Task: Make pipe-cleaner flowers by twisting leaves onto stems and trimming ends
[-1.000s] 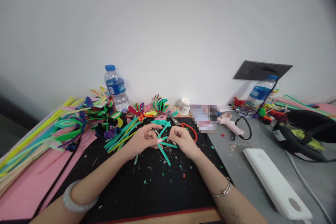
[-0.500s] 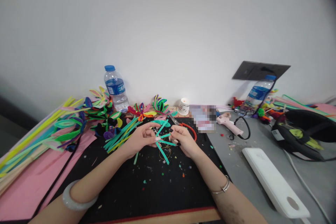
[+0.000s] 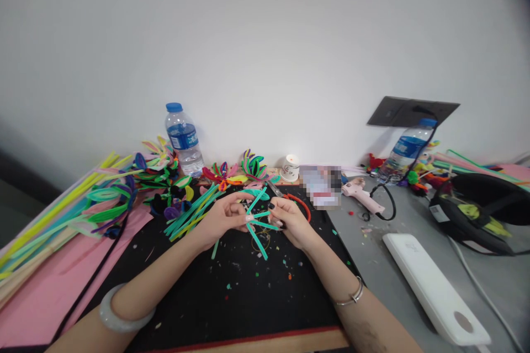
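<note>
Though slim, fuzzy teal stems, starlike between hands.

Over the last second the right hand has rolled slightly — its dark nails show now. The green stems in the left hand have eased a touch leftward, and one short stem — partly hidden, so I can't swear — shows more of its length.

The table was viewed closely from the wearer's head, forward and downward, toward the wall.
</note>
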`<action>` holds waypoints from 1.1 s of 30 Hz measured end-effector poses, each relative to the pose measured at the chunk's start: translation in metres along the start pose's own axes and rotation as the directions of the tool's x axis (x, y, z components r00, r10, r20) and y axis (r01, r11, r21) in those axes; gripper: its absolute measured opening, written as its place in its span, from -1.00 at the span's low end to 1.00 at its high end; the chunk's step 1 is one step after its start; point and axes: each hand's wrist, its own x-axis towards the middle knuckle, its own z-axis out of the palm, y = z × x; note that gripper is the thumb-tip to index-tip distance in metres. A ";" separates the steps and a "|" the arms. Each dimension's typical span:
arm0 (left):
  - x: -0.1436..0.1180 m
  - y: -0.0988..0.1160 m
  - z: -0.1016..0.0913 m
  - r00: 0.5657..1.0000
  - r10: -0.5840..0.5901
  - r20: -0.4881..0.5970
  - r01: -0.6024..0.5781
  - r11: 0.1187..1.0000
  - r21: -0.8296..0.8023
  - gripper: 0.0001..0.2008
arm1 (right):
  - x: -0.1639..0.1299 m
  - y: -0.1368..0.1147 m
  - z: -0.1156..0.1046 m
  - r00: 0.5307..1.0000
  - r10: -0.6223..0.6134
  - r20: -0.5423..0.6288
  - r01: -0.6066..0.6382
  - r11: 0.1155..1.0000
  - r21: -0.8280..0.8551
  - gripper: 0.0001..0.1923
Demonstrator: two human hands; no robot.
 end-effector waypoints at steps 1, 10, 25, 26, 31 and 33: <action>0.000 0.000 0.000 1.000 0.004 -0.020 -0.004 1.000 -0.006 -0.53 | 0.001 0.000 -0.001 1.000 -0.005 -0.010 0.005 1.000 -0.025 -0.70; 0.006 -0.005 -0.003 0.925 0.062 -0.374 -0.094 0.993 -0.070 -0.50 | 0.005 0.007 0.002 0.995 -0.059 -0.074 0.039 0.968 -0.246 -0.72; 0.007 -0.014 -0.001 0.911 0.105 -0.398 -0.087 0.994 0.064 -0.74 | 0.005 0.009 0.008 0.970 -0.023 -0.243 0.011 0.999 -0.051 -0.81; 0.007 -0.014 -0.001 0.915 0.107 -0.388 -0.082 0.993 0.081 -0.75 | 0.005 0.008 0.008 0.967 -0.024 -0.253 0.017 0.999 -0.030 -0.80; 0.005 -0.013 0.001 0.935 0.118 -0.334 -0.073 0.987 0.144 -0.79 | 0.005 0.008 0.006 0.962 -0.031 -0.270 0.034 0.999 0.007 -0.78; 0.004 -0.011 0.002 0.942 0.129 -0.310 -0.075 0.981 0.180 -0.81 | 0.005 0.008 0.005 0.962 -0.026 -0.270 0.026 1.000 -0.004 -0.79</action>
